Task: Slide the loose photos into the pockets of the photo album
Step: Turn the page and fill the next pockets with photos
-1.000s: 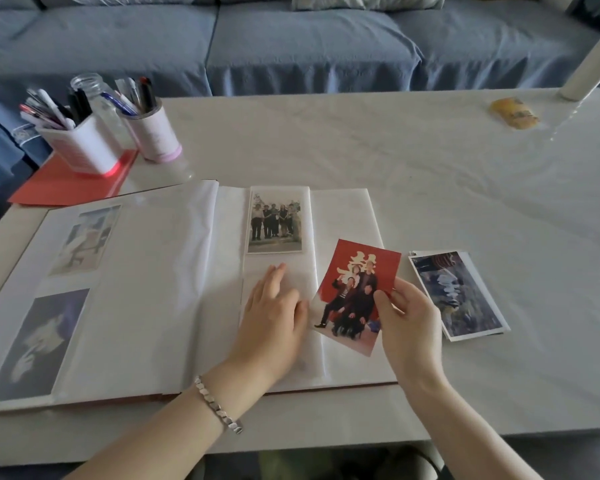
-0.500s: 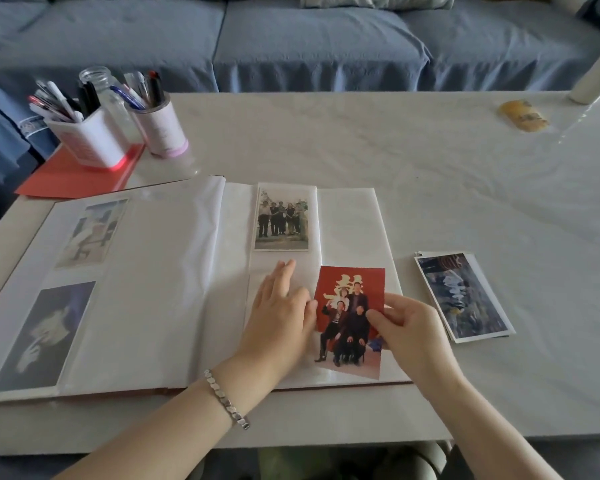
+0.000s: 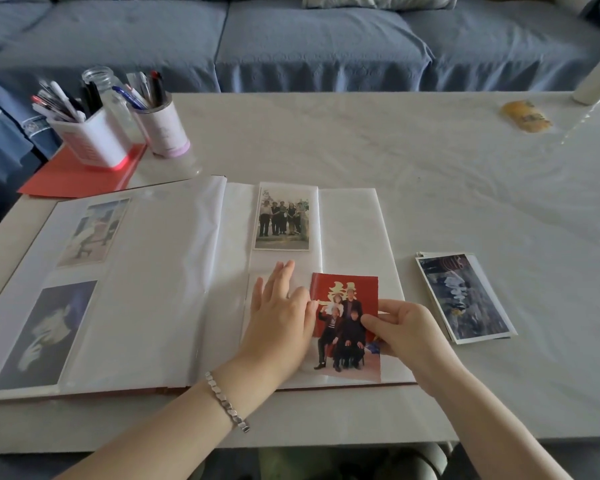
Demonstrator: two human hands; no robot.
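Album pockets hold three photos; flat left hand presses the lower pocket, right hand pinches red photo; photo stack beside, pen cups behind

Two pen pots, red folder, glass jar, blue sofa
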